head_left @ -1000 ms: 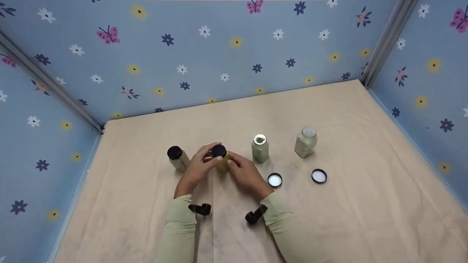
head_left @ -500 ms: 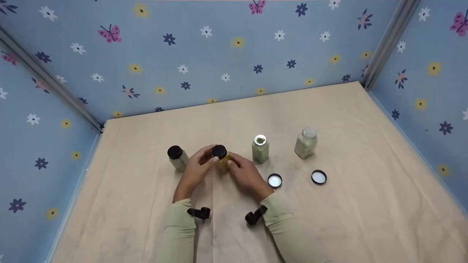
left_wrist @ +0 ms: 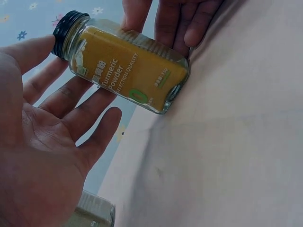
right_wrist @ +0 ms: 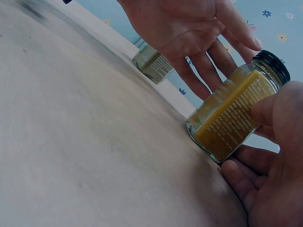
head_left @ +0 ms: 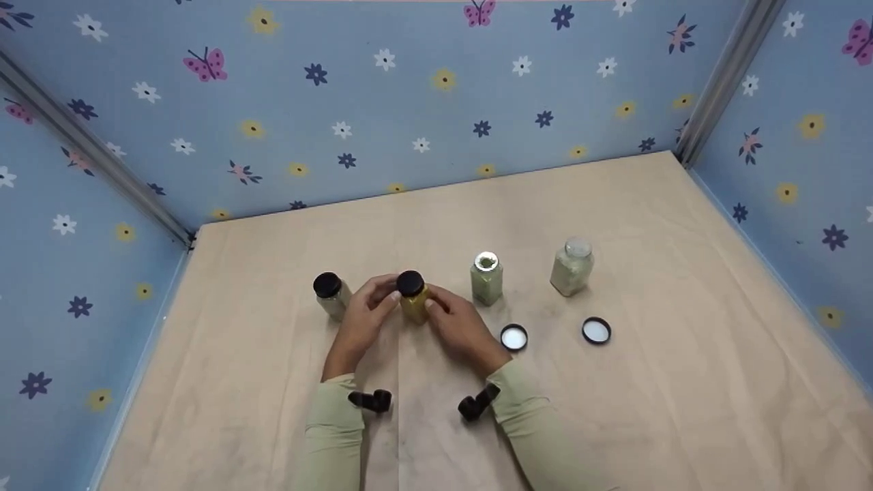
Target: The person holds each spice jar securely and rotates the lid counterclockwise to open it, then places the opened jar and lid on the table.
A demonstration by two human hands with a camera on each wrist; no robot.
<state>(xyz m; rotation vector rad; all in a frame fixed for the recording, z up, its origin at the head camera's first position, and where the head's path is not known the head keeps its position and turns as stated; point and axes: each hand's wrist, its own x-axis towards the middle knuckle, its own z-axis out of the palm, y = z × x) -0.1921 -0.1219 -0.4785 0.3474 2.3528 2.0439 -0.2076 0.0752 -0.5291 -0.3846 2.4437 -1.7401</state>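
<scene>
A glass jar of turmeric powder [head_left: 414, 308] with a black screw lid [head_left: 410, 282] stands on the cloth-covered table. My right hand [head_left: 461, 326] grips its right side, thumb on the near face and fingers behind, as the right wrist view shows. My left hand [head_left: 362, 324] is spread around the jar's left side, fingers loosely extended. Its thumb tip [left_wrist: 46, 43] is right at the lid's edge in the left wrist view. Just left of that hand is another black-lidded jar [head_left: 330, 294] with pale contents, its lower part partly hidden by the hand.
To the right stand two lidless jars, one with green flakes [head_left: 486, 286] and one with pale green powder [head_left: 571, 271]. Two black lids, a nearer one [head_left: 514, 337] and a farther-right one [head_left: 597, 331], lie with white insides up. Flower-patterned walls [head_left: 436, 102] enclose the table.
My left hand has loosened from the turmeric jar's lid and drawn slightly left and toward me, so more of the jar shows. The right hand keeps its grip in place.
</scene>
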